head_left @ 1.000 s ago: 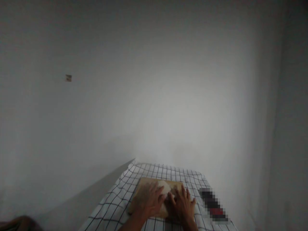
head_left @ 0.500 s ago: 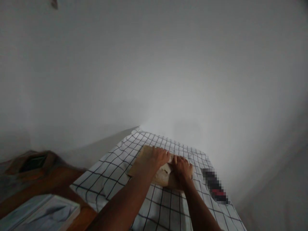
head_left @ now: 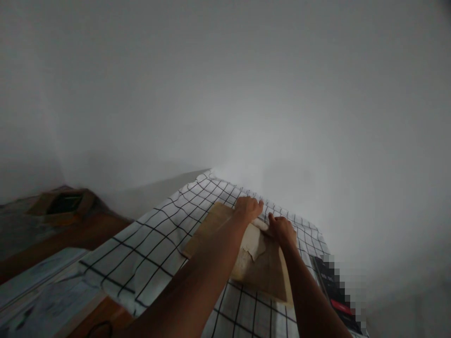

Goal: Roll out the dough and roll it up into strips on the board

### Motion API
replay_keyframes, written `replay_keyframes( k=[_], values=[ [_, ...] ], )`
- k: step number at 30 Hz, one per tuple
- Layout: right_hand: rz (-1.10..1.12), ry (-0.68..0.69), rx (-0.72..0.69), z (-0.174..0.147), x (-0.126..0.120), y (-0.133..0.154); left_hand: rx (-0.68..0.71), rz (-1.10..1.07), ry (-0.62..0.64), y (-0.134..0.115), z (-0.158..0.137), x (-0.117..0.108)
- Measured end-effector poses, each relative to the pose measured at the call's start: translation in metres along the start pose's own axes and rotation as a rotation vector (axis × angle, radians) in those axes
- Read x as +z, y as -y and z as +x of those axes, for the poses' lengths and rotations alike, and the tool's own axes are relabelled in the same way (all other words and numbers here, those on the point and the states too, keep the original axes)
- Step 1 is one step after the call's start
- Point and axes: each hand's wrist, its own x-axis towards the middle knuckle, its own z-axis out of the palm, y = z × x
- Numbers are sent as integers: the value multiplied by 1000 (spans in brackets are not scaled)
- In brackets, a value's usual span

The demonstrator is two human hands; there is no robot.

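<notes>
A thin, pale sheet of dough [head_left: 254, 245] with a ragged near edge lies on a flat brown board [head_left: 260, 272]. Across its far part lies a short pale rod that looks like a rolling pin [head_left: 260, 224], mostly covered by my hands. My left hand [head_left: 248, 207] is closed over its left end, near the board's far edge. My right hand [head_left: 283, 230] is curled round the right end, thumb side toward the left hand. My forearms hide parts of the board's left and right sides.
A white cloth with black grid lines [head_left: 148, 249] covers the table, which meets a plain wall [head_left: 225, 94]. A dark book-like item with a red band [head_left: 340, 306], partly blurred out, lies at the right edge. Left and lower stand an open cardboard box [head_left: 66, 204] and a pale, grey-patterned surface [head_left: 52, 295].
Both hands have moved away from me to the board's far edge and are slightly further apart. More of the dough and board shows. The view has shifted a little.
</notes>
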Motion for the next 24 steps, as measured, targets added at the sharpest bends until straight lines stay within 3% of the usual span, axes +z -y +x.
replay_keyframes(
  k=[4, 13, 18, 24],
  values=[
    [66, 9, 14, 27, 3, -6, -45, -46, 26, -3, 19, 4],
    [24, 45, -92, 63, 9, -20, -65, -48, 119, -1, 42, 8],
    [8, 20, -81, 54, 8, -19, -42, -13, 149, 0, 37, 5],
    [-95, 14, -45, 20, -1, -9, -58, -15, 181, -1, 15, -2]
  ],
)
